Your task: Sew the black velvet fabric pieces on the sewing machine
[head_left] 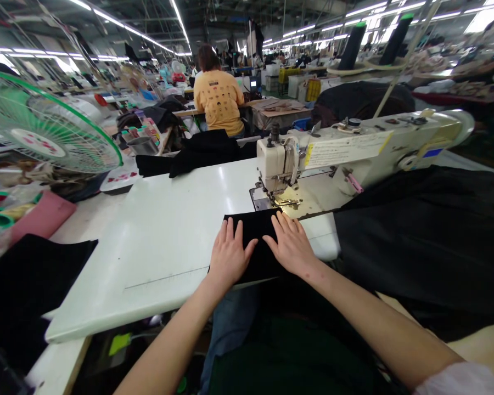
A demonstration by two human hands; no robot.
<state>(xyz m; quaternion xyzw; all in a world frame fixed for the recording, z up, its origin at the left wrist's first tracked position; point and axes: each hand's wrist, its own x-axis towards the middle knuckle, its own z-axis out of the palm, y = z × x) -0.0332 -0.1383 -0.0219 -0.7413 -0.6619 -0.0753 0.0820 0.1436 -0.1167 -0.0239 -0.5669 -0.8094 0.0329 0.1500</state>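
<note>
Left hand (233, 252) and right hand (290, 241) spread wide, laid flat, gripping nothing, both on black cloth (258, 258), far edge straight, beside sewing machine (348, 147).

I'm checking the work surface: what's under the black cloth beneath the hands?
The white sewing table supports the black cloth; the tabletop directly beneath is covered, so anything there can't be seen.

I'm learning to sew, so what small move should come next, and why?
Probably ease the black cloth slightly toward the sewing machine: the left hand and right hand lie flat on it, and its far edge is close to the needle area.
</note>
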